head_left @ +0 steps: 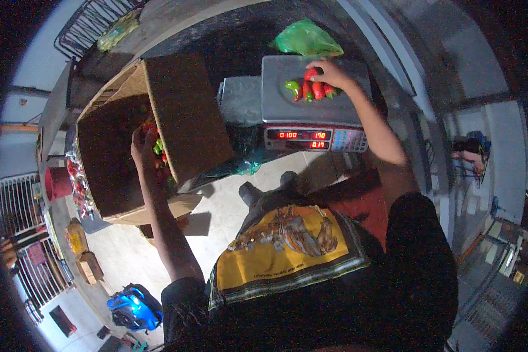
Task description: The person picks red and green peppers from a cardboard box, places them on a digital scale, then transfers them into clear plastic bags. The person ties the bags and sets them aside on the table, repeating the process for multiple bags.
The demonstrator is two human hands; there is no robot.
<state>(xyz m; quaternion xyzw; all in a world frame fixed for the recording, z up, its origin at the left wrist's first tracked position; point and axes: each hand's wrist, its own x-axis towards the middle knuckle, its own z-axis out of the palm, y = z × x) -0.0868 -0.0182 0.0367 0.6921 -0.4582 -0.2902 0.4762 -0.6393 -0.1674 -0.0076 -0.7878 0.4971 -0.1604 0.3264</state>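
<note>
My right hand (332, 75) is over the metal plate of a digital scale (276, 108), its fingers closed on a red pepper (310, 75). Around it on the plate lie several more peppers, among them a green one (291, 86) and red ones (318, 90). My left hand (141, 142) reaches inside an open cardboard box (188, 117) at the left. Its fingertips are closed on a red pepper (150, 127), partly hidden in the shade. Green and red peppers (158, 146) show beside that hand. Red digits glow on the scale's front panel (302, 139).
Behind the scale sits a green plastic bag (308, 39). A teal plastic bag (247, 167) hangs near the box. Patterned yellow cloth (287, 234) covers my lap. On the floor at lower left are a blue bag (136, 308) and a small carton (89, 268).
</note>
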